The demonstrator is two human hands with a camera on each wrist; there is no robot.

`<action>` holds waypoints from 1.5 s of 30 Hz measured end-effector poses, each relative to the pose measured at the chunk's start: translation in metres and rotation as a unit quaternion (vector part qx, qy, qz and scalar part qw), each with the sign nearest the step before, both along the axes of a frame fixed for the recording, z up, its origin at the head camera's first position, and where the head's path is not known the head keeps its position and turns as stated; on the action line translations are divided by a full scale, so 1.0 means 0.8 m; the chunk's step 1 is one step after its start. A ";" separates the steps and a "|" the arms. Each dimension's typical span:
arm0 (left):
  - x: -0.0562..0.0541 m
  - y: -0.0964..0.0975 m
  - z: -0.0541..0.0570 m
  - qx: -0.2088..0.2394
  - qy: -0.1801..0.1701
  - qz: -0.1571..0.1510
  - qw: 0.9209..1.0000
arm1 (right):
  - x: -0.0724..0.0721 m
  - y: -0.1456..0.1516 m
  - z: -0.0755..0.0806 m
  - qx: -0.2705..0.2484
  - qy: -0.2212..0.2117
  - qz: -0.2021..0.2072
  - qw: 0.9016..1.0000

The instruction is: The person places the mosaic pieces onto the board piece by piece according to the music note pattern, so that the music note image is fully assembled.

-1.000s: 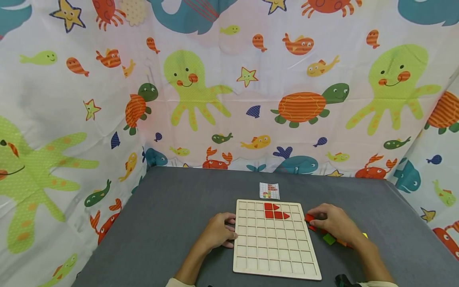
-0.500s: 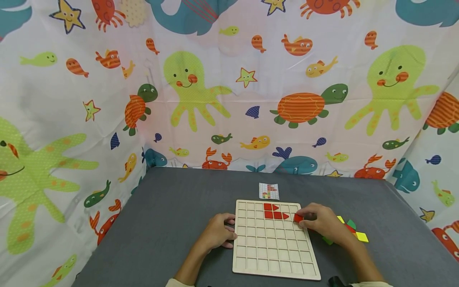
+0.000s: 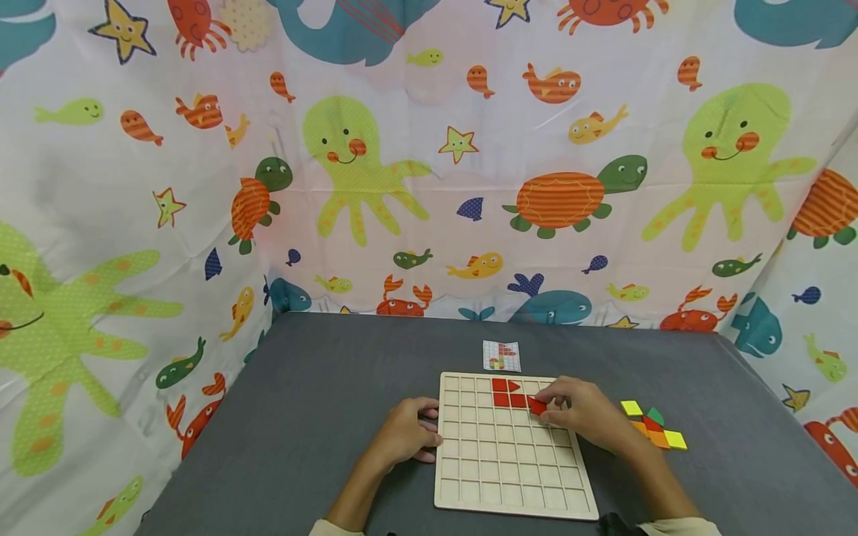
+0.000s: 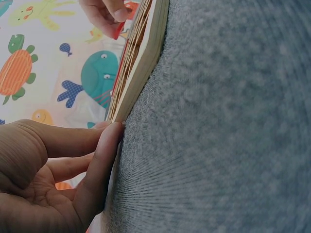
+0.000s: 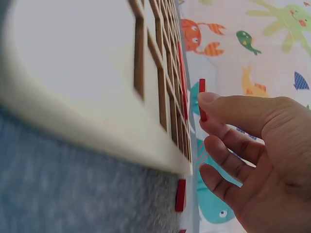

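A pale wooden grid board (image 3: 506, 461) lies on the dark grey table. Several red tiles (image 3: 500, 400) sit in two of its upper rows, one of them a triangle (image 3: 514, 386). My right hand (image 3: 583, 409) is over the board's upper right part, pinching a thin red tile (image 3: 538, 406) between thumb and forefinger. Seen edge-on in the right wrist view, that red tile (image 5: 202, 99) is raised above the grid, the other fingers loosely bent. At the board's left edge my left hand (image 3: 405, 432) touches the rim with thumb and fingertips; the left wrist view shows the thumb (image 4: 104, 165) against it.
A small printed card (image 3: 501, 356) with a coloured grid pattern lies just beyond the board. Right of the board is a loose group of yellow tiles (image 3: 675, 440), orange tiles (image 3: 658, 439), a green tile (image 3: 655, 415) and red. A sea-animal curtain (image 3: 415, 186) hangs behind the table.
My right hand has moved left from the loose tiles onto the board, carrying the red tile over the second row. The loose tiles show more fully. My left hand stays at the edge.
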State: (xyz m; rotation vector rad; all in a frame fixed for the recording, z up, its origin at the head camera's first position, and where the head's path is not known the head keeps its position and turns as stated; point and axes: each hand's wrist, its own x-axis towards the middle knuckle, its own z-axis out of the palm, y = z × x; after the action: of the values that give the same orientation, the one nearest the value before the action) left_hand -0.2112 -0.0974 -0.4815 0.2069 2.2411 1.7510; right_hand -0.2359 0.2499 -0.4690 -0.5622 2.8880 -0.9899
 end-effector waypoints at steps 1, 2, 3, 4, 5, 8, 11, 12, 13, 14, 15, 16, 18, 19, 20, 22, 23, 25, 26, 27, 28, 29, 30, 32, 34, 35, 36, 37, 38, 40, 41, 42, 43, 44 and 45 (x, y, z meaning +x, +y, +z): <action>0.000 0.000 0.000 0.000 0.002 -0.001 1.000 | 0.000 -0.002 0.001 -0.002 0.000 0.004 1.000; 0.000 0.000 0.000 0.000 0.003 -0.001 1.000 | -0.001 -0.004 0.002 -0.005 -0.001 0.008 1.000; 0.000 -0.001 0.000 0.001 0.004 -0.001 1.000 | -0.001 -0.006 0.002 -0.008 -0.001 0.012 1.000; -0.001 -0.001 0.000 0.001 0.005 -0.002 1.000 | -0.001 -0.008 0.003 -0.010 -0.001 0.019 1.000; -0.001 -0.001 0.000 0.001 0.004 -0.002 1.000 | -0.001 -0.010 0.003 -0.013 0.000 0.025 1.000; -0.001 0.000 0.000 0.001 0.004 -0.003 1.000 | -0.002 -0.017 0.004 -0.022 0.000 0.041 0.999; -0.001 -0.001 0.000 0.001 0.001 -0.002 1.000 | -0.003 -0.023 0.004 -0.028 -0.003 0.051 0.998; -0.001 -0.001 0.000 0.001 0.001 -0.002 1.000 | -0.003 -0.026 0.004 -0.029 -0.006 0.051 0.998; 0.000 -0.001 0.000 0.001 0.000 -0.001 1.000 | -0.004 -0.028 0.004 -0.030 -0.008 0.053 0.998; 0.000 0.000 0.001 0.001 0.000 -0.001 1.000 | -0.004 -0.030 0.005 -0.030 -0.010 0.054 0.998; 0.000 0.000 0.001 0.002 0.000 0.000 1.000 | -0.004 -0.032 0.006 -0.028 -0.012 0.055 0.998; 0.000 0.000 0.001 0.002 -0.001 0.001 1.000 | -0.005 -0.034 0.007 -0.025 -0.015 0.055 0.998; 0.000 0.000 0.001 0.002 -0.001 0.002 1.000 | -0.005 -0.038 0.009 -0.022 -0.017 0.060 0.998; 0.000 0.000 0.001 0.002 -0.001 0.002 1.000 | -0.006 -0.039 0.009 -0.022 -0.017 0.063 0.998; 0.000 0.000 0.001 0.001 -0.002 0.002 1.000 | -0.007 -0.041 0.009 -0.021 -0.017 0.065 0.998; -0.001 0.000 0.001 0.000 -0.004 0.002 1.000 | -0.008 -0.044 0.009 -0.017 -0.016 0.069 0.997; -0.001 -0.001 0.000 0.000 -0.004 0.002 1.000 | -0.008 -0.045 0.008 -0.015 -0.015 0.072 0.997; 0.000 -0.001 0.000 0.000 -0.005 0.002 1.000 | -0.009 -0.048 0.008 -0.010 -0.017 0.074 0.997; 0.000 -0.001 0.000 0.001 -0.005 0.002 1.000 | -0.009 -0.050 0.008 -0.008 -0.018 0.075 0.997; 0.000 -0.001 0.000 0.001 -0.004 0.001 1.000 | -0.010 -0.051 0.009 -0.006 -0.020 0.075 0.997; 0.000 -0.001 0.000 0.002 -0.004 0.001 1.000 | -0.010 -0.053 0.009 -0.005 -0.023 0.075 0.997; 0.000 -0.001 0.000 0.003 -0.004 0.001 1.000 | -0.010 -0.055 0.008 -0.005 -0.027 0.074 0.997; 0.000 -0.001 0.000 0.003 -0.003 0.001 1.000 | -0.011 -0.056 0.008 -0.005 -0.030 0.074 0.997; 0.000 -0.001 0.000 0.003 -0.003 0.001 1.000 | -0.011 -0.060 0.008 -0.003 -0.036 0.075 0.997; 0.000 -0.001 0.000 0.003 -0.002 0.000 1.000 | -0.011 -0.064 0.009 0.002 -0.041 0.074 0.996; 0.000 -0.001 0.000 0.004 -0.003 0.000 1.000 | -0.011 -0.065 0.009 0.006 -0.042 0.074 0.996; 0.001 -0.001 0.000 0.003 -0.002 0.000 1.000 | -0.011 -0.067 0.009 0.010 -0.043 0.073 0.996; 0.001 -0.001 0.000 0.003 -0.002 0.000 1.000 | -0.011 -0.069 0.010 0.014 -0.045 0.072 0.996; 0.001 -0.001 0.000 0.002 -0.002 0.000 1.000 | -0.011 -0.071 0.010 0.016 -0.046 0.070 0.996; 0.001 -0.001 0.001 0.002 -0.002 0.000 1.000 | -0.010 -0.073 0.011 0.019 -0.048 0.066 0.996; 0.001 -0.001 0.001 0.001 -0.002 0.000 1.000 | -0.010 -0.074 0.012 0.020 -0.049 0.066 0.996; 0.001 -0.001 0.001 0.001 -0.002 0.000 1.000 | -0.010 -0.075 0.012 0.020 -0.049 0.063 0.997; 0.001 -0.001 0.001 0.001 -0.002 0.000 1.000 | -0.009 -0.076 0.012 0.019 -0.049 0.062 0.997; 0.001 -0.001 0.001 0.001 -0.003 0.000 1.000 | -0.009 -0.076 0.013 0.018 -0.050 0.060 0.997; 0.001 -0.001 0.001 0.001 -0.003 0.000 1.000 | -0.009 -0.077 0.013 0.018 -0.051 0.058 0.997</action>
State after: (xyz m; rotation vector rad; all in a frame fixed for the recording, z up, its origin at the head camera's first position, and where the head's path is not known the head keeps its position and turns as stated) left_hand -0.2102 -0.0982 -0.4806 0.2019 2.2359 1.7528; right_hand -0.2430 0.1885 -0.4585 -0.6483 2.7426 -0.9220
